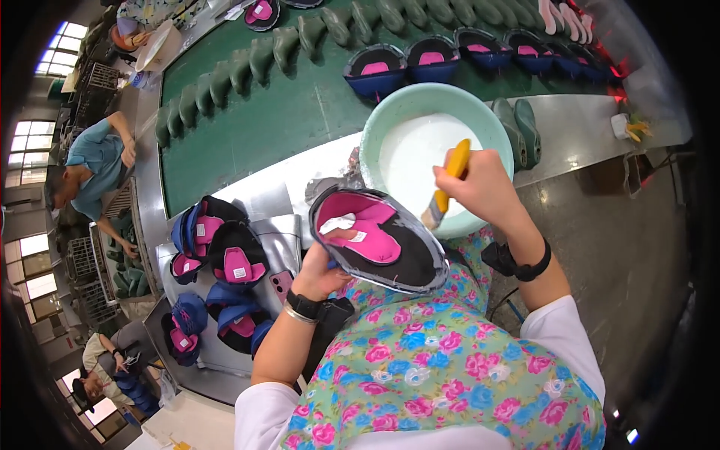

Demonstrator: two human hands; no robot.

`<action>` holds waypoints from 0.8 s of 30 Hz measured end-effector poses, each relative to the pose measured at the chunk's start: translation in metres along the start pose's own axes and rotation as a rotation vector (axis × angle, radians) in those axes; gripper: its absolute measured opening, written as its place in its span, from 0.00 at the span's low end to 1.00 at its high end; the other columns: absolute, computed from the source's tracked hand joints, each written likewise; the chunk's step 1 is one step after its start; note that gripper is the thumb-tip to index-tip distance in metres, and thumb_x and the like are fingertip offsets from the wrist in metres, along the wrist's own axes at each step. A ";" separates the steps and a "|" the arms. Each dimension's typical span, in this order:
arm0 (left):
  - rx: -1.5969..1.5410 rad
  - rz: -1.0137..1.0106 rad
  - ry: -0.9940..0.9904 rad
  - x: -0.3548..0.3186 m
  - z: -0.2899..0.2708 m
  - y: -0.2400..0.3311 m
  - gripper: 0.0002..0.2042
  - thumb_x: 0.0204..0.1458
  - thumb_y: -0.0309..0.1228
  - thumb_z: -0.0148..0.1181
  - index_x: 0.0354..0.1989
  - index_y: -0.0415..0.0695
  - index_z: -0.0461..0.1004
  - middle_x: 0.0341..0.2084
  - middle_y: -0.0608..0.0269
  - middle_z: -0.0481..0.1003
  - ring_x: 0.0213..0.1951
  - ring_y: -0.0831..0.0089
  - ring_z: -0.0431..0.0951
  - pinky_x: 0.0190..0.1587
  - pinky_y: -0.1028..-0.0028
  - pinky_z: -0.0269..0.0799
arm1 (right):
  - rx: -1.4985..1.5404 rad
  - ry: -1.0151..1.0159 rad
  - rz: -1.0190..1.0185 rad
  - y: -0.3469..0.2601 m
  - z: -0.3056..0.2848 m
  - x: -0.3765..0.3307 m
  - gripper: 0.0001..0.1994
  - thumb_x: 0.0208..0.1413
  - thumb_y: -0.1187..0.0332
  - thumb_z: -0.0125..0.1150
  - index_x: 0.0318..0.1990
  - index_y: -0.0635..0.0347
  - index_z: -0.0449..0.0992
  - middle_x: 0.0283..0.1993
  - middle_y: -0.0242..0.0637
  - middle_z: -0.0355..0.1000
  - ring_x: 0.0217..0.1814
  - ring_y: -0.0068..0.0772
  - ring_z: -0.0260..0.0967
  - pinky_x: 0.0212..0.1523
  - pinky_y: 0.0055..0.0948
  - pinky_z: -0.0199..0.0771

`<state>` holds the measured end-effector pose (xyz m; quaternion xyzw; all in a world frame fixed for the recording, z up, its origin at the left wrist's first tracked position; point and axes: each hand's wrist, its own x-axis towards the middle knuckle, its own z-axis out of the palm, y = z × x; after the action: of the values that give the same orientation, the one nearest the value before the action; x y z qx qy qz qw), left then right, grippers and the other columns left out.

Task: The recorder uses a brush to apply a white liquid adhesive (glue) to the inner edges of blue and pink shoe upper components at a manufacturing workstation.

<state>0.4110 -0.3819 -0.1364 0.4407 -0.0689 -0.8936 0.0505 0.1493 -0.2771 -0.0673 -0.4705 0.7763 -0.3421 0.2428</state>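
My left hand grips a shoe upper, black with a pink lining and a grey rim, its underside turned up. The thumb reaches inside it, by a white patch on the lining; the other fingers are mostly hidden behind it. Closed round the yellow handle of a paintbrush is my right hand. The bristles point down over the near edge of a pale green basin, close to the upper's right side. White liquid fills the basin's bottom.
Dark green shoe lasts line the green conveyor belt, with blue-and-black uppers beside them. More uppers and a pink phone lie at left on a metal surface. Two green lasts stand right of the basin. Co-workers are further left.
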 end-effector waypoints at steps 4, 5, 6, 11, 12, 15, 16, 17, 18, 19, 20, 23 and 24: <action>-0.110 0.196 -0.262 -0.001 -0.019 0.044 0.12 0.53 0.33 0.53 0.45 0.46 0.71 0.38 0.60 0.76 0.41 0.67 0.75 0.46 0.63 0.72 | 0.377 0.227 0.113 0.001 -0.014 0.009 0.13 0.53 0.67 0.58 0.22 0.67 0.73 0.16 0.33 0.69 0.16 0.18 0.67 0.17 0.19 0.63; -0.117 0.308 -0.246 0.002 -0.027 0.057 0.10 0.54 0.32 0.50 0.43 0.47 0.71 0.38 0.61 0.75 0.40 0.70 0.75 0.46 0.66 0.71 | 0.354 0.222 0.093 0.001 -0.016 0.012 0.13 0.53 0.67 0.58 0.22 0.67 0.73 0.16 0.33 0.69 0.16 0.18 0.67 0.17 0.19 0.63; -0.075 0.376 -0.301 0.013 -0.035 0.076 0.10 0.55 0.32 0.48 0.43 0.45 0.71 0.40 0.61 0.74 0.42 0.70 0.74 0.47 0.65 0.70 | 0.433 0.263 0.135 0.001 -0.015 0.014 0.13 0.54 0.67 0.58 0.22 0.67 0.73 0.17 0.33 0.70 0.16 0.17 0.66 0.17 0.18 0.63; 0.055 0.667 -0.105 0.115 -0.047 0.150 0.16 0.59 0.22 0.36 0.55 0.41 0.59 0.48 0.51 0.68 0.51 0.54 0.70 0.57 0.56 0.65 | 0.533 0.266 0.251 -0.002 0.002 0.020 0.11 0.55 0.68 0.59 0.24 0.66 0.73 0.19 0.33 0.71 0.17 0.16 0.66 0.18 0.15 0.62; 0.052 0.679 -0.193 0.137 -0.041 0.163 0.18 0.59 0.21 0.37 0.59 0.44 0.54 0.51 0.49 0.66 0.52 0.53 0.69 0.59 0.57 0.63 | 0.539 0.237 0.224 -0.003 0.005 0.020 0.11 0.55 0.67 0.59 0.25 0.66 0.73 0.20 0.33 0.71 0.17 0.16 0.66 0.18 0.15 0.62; -0.027 0.516 -0.099 0.172 -0.038 0.180 0.36 0.56 0.16 0.41 0.67 0.52 0.28 0.63 0.41 0.45 0.59 0.45 0.61 0.63 0.58 0.57 | 0.532 0.213 0.244 -0.009 0.016 0.020 0.11 0.55 0.67 0.58 0.25 0.65 0.73 0.20 0.34 0.71 0.18 0.17 0.66 0.18 0.15 0.62; 0.021 0.447 -0.045 0.173 -0.042 0.184 0.36 0.57 0.18 0.43 0.68 0.51 0.30 0.62 0.40 0.48 0.59 0.47 0.61 0.62 0.59 0.59 | 0.526 0.213 0.288 -0.009 0.017 0.020 0.11 0.55 0.68 0.58 0.25 0.65 0.73 0.21 0.34 0.72 0.18 0.17 0.67 0.18 0.15 0.63; 0.029 0.352 0.020 0.166 -0.051 0.186 0.35 0.57 0.21 0.45 0.68 0.51 0.32 0.61 0.40 0.50 0.58 0.49 0.62 0.60 0.60 0.61 | 0.512 0.171 0.260 -0.010 0.018 0.021 0.11 0.55 0.68 0.58 0.25 0.65 0.73 0.21 0.34 0.72 0.18 0.17 0.67 0.18 0.15 0.63; 0.248 0.382 0.010 0.152 -0.063 0.188 0.32 0.57 0.24 0.47 0.67 0.48 0.39 0.60 0.41 0.55 0.58 0.53 0.63 0.59 0.62 0.63 | 0.525 0.180 0.253 -0.010 0.020 0.022 0.10 0.55 0.68 0.58 0.26 0.65 0.73 0.21 0.35 0.72 0.18 0.17 0.67 0.18 0.14 0.63; 0.449 0.393 0.020 0.132 -0.078 0.190 0.29 0.57 0.28 0.50 0.67 0.45 0.46 0.58 0.43 0.59 0.57 0.57 0.64 0.57 0.63 0.64 | 0.536 0.196 0.272 -0.010 0.024 0.025 0.10 0.55 0.68 0.58 0.26 0.65 0.73 0.21 0.35 0.72 0.18 0.17 0.67 0.18 0.14 0.63; 0.656 0.512 0.067 0.107 -0.097 0.188 0.26 0.56 0.34 0.53 0.63 0.40 0.56 0.53 0.49 0.67 0.54 0.64 0.68 0.55 0.65 0.65 | 0.519 0.160 0.302 -0.011 0.026 0.026 0.11 0.57 0.67 0.56 0.26 0.66 0.72 0.23 0.34 0.71 0.21 0.17 0.66 0.23 0.16 0.65; 1.215 0.846 0.537 0.003 -0.166 0.185 0.23 0.51 0.36 0.58 0.53 0.37 0.68 0.49 0.50 0.71 0.51 0.62 0.71 0.55 0.71 0.64 | 0.464 0.140 0.148 -0.012 0.040 0.034 0.13 0.60 0.67 0.52 0.26 0.66 0.70 0.25 0.33 0.70 0.25 0.17 0.63 0.30 0.19 0.65; 1.374 0.889 0.745 -0.034 -0.189 0.183 0.23 0.49 0.37 0.60 0.50 0.36 0.70 0.49 0.45 0.71 0.50 0.58 0.73 0.53 0.68 0.66 | 0.523 0.085 0.092 -0.015 0.047 0.035 0.13 0.61 0.67 0.50 0.26 0.66 0.70 0.26 0.32 0.69 0.26 0.18 0.62 0.33 0.20 0.64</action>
<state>0.5869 -0.5720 -0.1932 0.5678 -0.7314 -0.3524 0.1358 0.1751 -0.3276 -0.0882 -0.3412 0.6916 -0.5390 0.3388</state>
